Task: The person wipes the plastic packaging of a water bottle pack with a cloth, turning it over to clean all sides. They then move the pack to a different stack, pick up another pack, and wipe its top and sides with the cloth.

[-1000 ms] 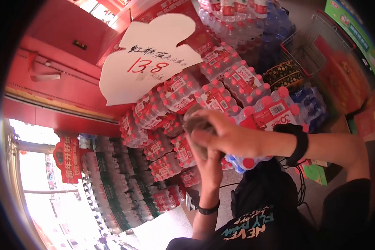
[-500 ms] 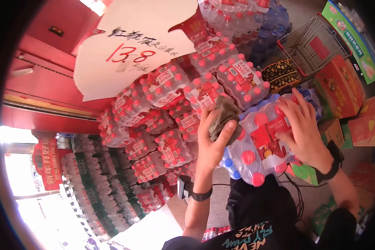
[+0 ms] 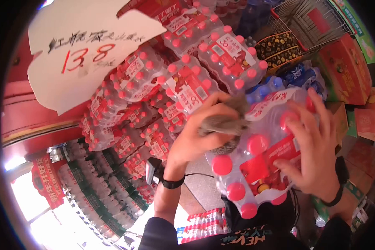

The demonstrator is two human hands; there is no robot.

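A shrink-wrapped pack of red-capped bottles [image 3: 266, 162] is tilted up close in front of my body. My left hand [image 3: 204, 129] is closed around a crumpled grey-brown cloth [image 3: 227, 123] at the pack's left upper side. On the pack's right side rests my right hand [image 3: 314, 146], fingers spread over the plastic wrap and red label. The underside of the pack is hidden.
Stacked red-capped packs [image 3: 191, 87] fill the middle and left. A price sign [image 3: 87, 50] hangs upper left. Blue-wrapped bottles [image 3: 300, 77], a patterned bag [image 3: 279, 50], a metal cart [image 3: 312, 21] and red cartons [image 3: 346, 71] stand at the right.
The pack looks larger and nearer, and more of its upper end shows. My left hand has turned and moved left with the cloth. The surroundings have shifted left in view.
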